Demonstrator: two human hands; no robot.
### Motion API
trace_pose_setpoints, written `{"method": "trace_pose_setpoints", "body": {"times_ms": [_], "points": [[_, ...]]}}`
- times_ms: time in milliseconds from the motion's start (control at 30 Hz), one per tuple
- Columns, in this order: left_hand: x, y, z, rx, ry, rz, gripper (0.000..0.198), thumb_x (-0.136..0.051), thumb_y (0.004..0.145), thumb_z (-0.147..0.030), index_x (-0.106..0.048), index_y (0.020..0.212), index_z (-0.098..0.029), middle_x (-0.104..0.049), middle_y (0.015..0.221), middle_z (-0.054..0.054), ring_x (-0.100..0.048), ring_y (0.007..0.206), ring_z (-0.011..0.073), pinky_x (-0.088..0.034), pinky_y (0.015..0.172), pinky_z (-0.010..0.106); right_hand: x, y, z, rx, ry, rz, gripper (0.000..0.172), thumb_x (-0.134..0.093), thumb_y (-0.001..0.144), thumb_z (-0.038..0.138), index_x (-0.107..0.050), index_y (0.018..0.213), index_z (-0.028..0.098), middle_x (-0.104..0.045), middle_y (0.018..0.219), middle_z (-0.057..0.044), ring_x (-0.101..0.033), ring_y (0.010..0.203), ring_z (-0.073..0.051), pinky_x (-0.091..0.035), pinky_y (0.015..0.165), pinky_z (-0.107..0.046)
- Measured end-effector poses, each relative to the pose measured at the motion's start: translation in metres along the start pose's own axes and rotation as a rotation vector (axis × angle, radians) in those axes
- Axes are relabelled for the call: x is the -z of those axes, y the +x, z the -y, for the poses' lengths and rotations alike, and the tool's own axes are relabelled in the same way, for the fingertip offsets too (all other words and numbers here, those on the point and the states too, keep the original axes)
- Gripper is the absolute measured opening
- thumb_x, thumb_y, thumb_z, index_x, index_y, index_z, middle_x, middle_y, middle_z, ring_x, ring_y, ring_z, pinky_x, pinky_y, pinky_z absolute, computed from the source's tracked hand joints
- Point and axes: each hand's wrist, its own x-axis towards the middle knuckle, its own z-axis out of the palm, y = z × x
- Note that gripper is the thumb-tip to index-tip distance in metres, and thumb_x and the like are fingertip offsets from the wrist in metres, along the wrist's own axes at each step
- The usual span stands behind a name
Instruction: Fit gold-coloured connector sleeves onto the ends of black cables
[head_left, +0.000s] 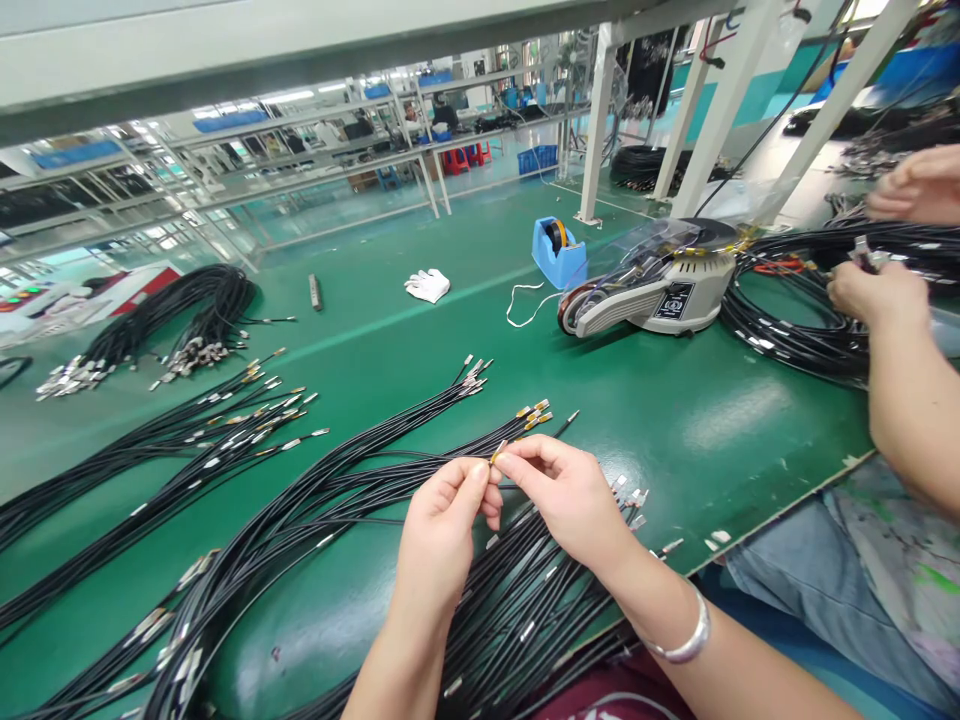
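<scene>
Near the middle of the view, my left hand (442, 515) and my right hand (566, 492) meet fingertip to fingertip. Both are closed in a pinch on a cable end (499, 453) with a bit of amber tape and a small metal tip. Much of that end is covered by my fingers. Behind my hands lies a bundle of black cables (360, 440) with taped, silvery connectors. More black cables (532, 590) pass under my forearms, their white-tagged ends pointing away to the right. A silver bangle (686, 640) circles my right wrist.
On the green table (420, 345) stand a tape-dispensing machine (667, 290) and a blue tape dispenser (559, 255). A white glove (427, 286) and a small grey tool (315, 292) lie further back. At right, a co-worker's hands (877, 290) are over coiled black cables (795, 340). Cable bundles (172, 310) lie left.
</scene>
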Motion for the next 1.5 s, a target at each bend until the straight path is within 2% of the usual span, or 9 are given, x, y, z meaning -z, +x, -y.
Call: {"method": "trace_pose_setpoints", "body": {"times_ms": [167,400,467,600,733,967,1200,1400,1500], "points": [[0.001,0.0,-0.004,0.025,-0.072,0.039,0.024,-0.061,0.08,-0.035,-0.058,0.072,-0.012,-0.05,0.057,0.0,-0.044,0.053,0.0094,-0.037,0.051,0.022,-0.001,0.001,0.002,-0.012,0.059,0.008,0.018,-0.065,0.077,0.034,-0.068,0.075,0.016,-0.068,0.083,-0.005,-0.062,0.08,-0.016,-0.049,0.077,-0.03],[0.006,0.003,-0.01,0.092,-0.165,0.166,0.028,-0.062,0.08,-0.038,-0.055,0.071,-0.012,-0.04,0.052,-0.004,-0.033,0.046,0.0064,-0.027,0.046,0.021,0.0,0.008,0.004,-0.03,0.232,0.144,0.018,-0.069,0.073,0.032,-0.065,0.072,0.015,-0.067,0.076,-0.003,-0.062,0.075,-0.015,-0.05,0.079,-0.03],[0.006,0.002,-0.011,0.07,-0.082,0.124,0.028,-0.063,0.079,-0.039,-0.055,0.074,-0.013,-0.04,0.052,-0.005,-0.032,0.047,0.0054,-0.024,0.046,0.019,0.0,0.01,0.004,-0.015,0.25,0.15,0.018,-0.07,0.072,0.032,-0.064,0.071,0.015,-0.066,0.075,-0.002,-0.061,0.074,-0.014,-0.05,0.076,-0.028],[0.004,0.0,-0.013,0.038,0.11,0.003,0.029,-0.067,0.075,-0.04,-0.054,0.077,-0.014,-0.046,0.057,-0.004,-0.038,0.049,0.0057,-0.029,0.047,0.018,0.002,0.01,0.003,0.027,0.191,0.126,0.017,-0.069,0.073,0.031,-0.063,0.074,0.016,-0.066,0.078,-0.002,-0.061,0.076,-0.014,-0.05,0.074,-0.027],[0.003,-0.001,-0.012,-0.042,0.163,-0.02,0.025,-0.064,0.076,-0.038,-0.058,0.074,-0.013,-0.05,0.064,-0.002,-0.043,0.049,0.0069,-0.034,0.047,0.021,0.006,0.01,0.004,0.095,0.131,0.148,0.016,-0.068,0.076,0.031,-0.064,0.076,0.016,-0.065,0.081,-0.003,-0.06,0.077,-0.014,-0.05,0.075,-0.028],[0.007,-0.002,-0.013,0.009,-0.055,0.093,0.023,-0.066,0.074,-0.033,-0.06,0.067,-0.012,-0.05,0.061,0.001,-0.044,0.054,0.0092,-0.035,0.047,0.021,0.008,0.016,0.005,0.219,0.132,0.24,0.014,-0.068,0.077,0.029,-0.063,0.073,0.017,-0.062,0.08,-0.002,-0.059,0.078,-0.014,-0.05,0.076,-0.029],[0.014,0.0,-0.016,0.021,-0.048,0.195,0.025,-0.066,0.074,-0.035,-0.063,0.067,-0.012,-0.053,0.061,0.003,-0.043,0.056,0.0095,-0.033,0.055,0.023,0.008,0.022,0.006,0.092,0.266,0.361,0.017,-0.072,0.073,0.029,-0.064,0.082,0.017,-0.061,0.075,0.0,-0.058,0.067,-0.012,-0.049,0.072,-0.03],[0.022,0.004,-0.015,0.097,-0.11,0.336,0.027,-0.064,0.076,-0.036,-0.061,0.063,-0.012,-0.046,0.053,0.001,-0.039,0.052,0.0096,-0.029,0.055,0.024,0.006,0.028,0.003,0.413,0.125,0.349,0.007,-0.071,0.076,0.027,-0.069,0.073,0.021,-0.061,0.078,-0.002,-0.059,0.08,-0.016,-0.047,0.08,-0.032],[0.021,0.005,-0.016,0.096,-0.105,0.326,0.028,-0.064,0.077,-0.037,-0.059,0.065,-0.013,-0.046,0.053,0.0,-0.039,0.052,0.0094,-0.03,0.054,0.023,0.009,0.027,0.001,0.448,0.083,0.314,0.009,-0.069,0.079,0.03,-0.071,0.076,0.021,-0.065,0.082,-0.003,-0.06,0.082,-0.016,-0.048,0.083,-0.032]]}}
